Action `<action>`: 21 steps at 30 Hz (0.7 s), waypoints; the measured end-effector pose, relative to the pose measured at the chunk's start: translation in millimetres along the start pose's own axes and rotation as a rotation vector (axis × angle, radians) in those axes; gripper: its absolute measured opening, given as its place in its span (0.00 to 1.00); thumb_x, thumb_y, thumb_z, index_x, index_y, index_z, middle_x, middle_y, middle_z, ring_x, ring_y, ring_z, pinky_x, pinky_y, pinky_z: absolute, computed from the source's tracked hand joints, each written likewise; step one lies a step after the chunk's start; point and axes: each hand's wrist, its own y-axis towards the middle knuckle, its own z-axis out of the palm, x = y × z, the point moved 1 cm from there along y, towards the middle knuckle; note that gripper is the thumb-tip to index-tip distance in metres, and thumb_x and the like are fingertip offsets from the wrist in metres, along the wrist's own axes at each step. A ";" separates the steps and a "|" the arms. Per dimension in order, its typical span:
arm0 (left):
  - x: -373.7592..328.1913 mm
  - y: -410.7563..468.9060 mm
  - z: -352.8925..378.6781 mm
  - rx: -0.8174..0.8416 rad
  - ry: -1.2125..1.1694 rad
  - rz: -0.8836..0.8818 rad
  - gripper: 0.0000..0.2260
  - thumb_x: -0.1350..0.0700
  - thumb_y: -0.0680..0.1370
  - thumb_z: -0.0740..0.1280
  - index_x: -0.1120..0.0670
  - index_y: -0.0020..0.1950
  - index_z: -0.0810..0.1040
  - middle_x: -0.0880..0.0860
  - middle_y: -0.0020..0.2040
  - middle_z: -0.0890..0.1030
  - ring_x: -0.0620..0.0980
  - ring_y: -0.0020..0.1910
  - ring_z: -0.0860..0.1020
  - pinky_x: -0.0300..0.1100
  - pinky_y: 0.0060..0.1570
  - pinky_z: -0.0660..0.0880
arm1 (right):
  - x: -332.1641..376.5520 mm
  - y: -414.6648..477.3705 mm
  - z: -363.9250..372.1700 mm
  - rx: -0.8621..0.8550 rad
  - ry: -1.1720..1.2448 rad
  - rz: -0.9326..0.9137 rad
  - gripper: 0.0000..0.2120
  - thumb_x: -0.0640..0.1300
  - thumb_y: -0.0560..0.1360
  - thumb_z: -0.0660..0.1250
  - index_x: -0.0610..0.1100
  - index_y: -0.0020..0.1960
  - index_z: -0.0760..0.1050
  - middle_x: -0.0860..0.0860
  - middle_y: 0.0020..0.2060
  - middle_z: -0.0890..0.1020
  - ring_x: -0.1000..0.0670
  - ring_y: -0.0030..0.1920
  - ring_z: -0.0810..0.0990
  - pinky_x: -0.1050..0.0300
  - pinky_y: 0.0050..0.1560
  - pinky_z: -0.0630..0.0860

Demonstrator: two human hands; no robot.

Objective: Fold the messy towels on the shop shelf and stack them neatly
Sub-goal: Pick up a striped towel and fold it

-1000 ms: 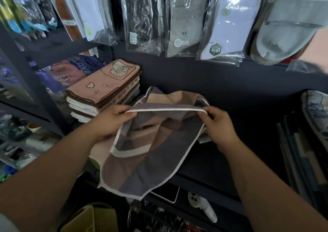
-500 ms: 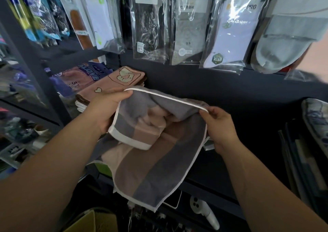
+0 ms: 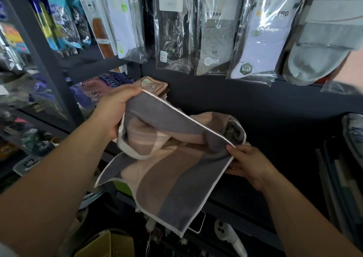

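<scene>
Towel [image 3: 172, 178], striped grey, beige and brown with a white edge, hangs in the air between our two hands, in front of the dark shelf [image 3: 255, 119]. At far left we see blurred racks of bright packets [image 3: 59, 26] behind a dark upright post [image 3: 45, 60], and lower down a purple packet [image 3: 102, 83] lying flat. Near the bottom left a yellow basket [image 3: 110, 245] shows below our forearm.

Our left hand [image 3: 115, 109] is raised, its fingers curled round one top corner of the towel. It stands in front of the stack of folded towels [image 3: 155, 84] on the shelf and hides most of it; we see only the far corner of the pink top one with its bear patch.

From that corner the white top hem runs down and right. The cloth bunches in the middle, and its lower part drops past the shelf's near edge, covering what lies below. Above, clear bagged socks [image 3: 212, 40] hang in a row along the back wall.

Our right hand [image 3: 249, 164] sits lower and nearer, pinching the other end of the hem between thumb and fingers. Below it a white handheld device [image 3: 229, 235] pokes out under the shelf. Grey slippers [image 3: 318, 56] hang at upper right, and dark flat goods [image 3: 337, 178] stand at the right edge, too blurred for us to tell what they are
</scene>
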 end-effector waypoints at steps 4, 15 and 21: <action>-11.5 -2.3 -4.7 0.019 0.247 0.174 0.10 0.59 0.77 0.71 0.50 0.38 0.85 0.48 0.36 0.84 0.45 0.38 0.81 0.38 0.41 0.77 | 29.7 -10.1 0.3 -0.014 0.044 -0.095 0.12 0.46 0.84 0.59 0.41 0.53 0.79 0.42 0.37 0.85 0.43 0.34 0.84 0.53 0.32 0.79; -49.1 -10.2 -2.3 -0.421 0.424 0.770 0.05 0.57 0.78 0.67 0.49 0.43 0.80 0.44 0.39 0.80 0.38 0.39 0.76 0.33 0.42 0.74 | 83.6 -20.5 19.3 -0.120 -0.287 -0.450 0.15 0.48 0.83 0.62 0.42 0.42 0.78 0.47 0.35 0.81 0.52 0.36 0.77 0.60 0.35 0.74; -24.6 -3.2 -6.7 -0.376 0.523 0.630 0.05 0.55 0.79 0.69 0.52 0.43 0.79 0.47 0.37 0.78 0.44 0.38 0.75 0.39 0.40 0.72 | 31.4 7.7 -6.2 -0.257 -0.664 -0.401 0.07 0.44 0.81 0.65 0.43 0.52 0.80 0.49 0.45 0.81 0.46 0.47 0.80 0.52 0.47 0.75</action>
